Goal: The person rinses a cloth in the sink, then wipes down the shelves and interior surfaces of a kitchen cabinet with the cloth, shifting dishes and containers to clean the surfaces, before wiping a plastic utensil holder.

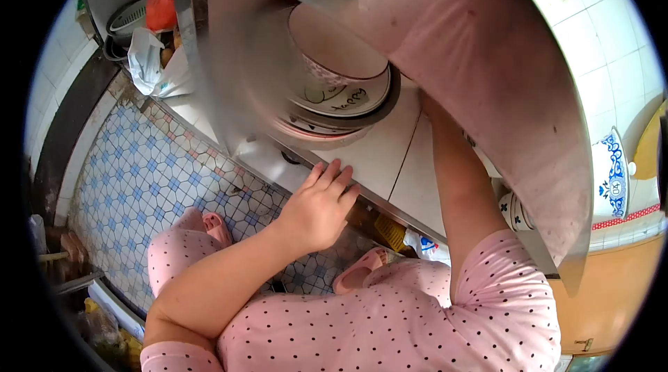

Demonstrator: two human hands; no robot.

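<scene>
My left hand (316,206) rests at the edge of the white tiled counter (379,172), its fingers spread and holding nothing. Just beyond it is a stack of dishes: a bowl with a pink patterned rim (341,45) on top, a plate lettered "happy" (351,99) under it, then a dark-rimmed dish and a pink-edged one. My right forearm (456,170) reaches over the counter to the right of the stack. Its hand is hidden behind a large shiny metal sheet (480,73) that hangs close to the camera and mirrors pink cloth.
A white plastic bag (147,62) and a red bag (161,3) sit at the counter's left end, near a strainer basket (130,19). A patterned cup (515,212) and a blue-and-white container (609,176) stand at right. Below lies a tiled floor (139,156).
</scene>
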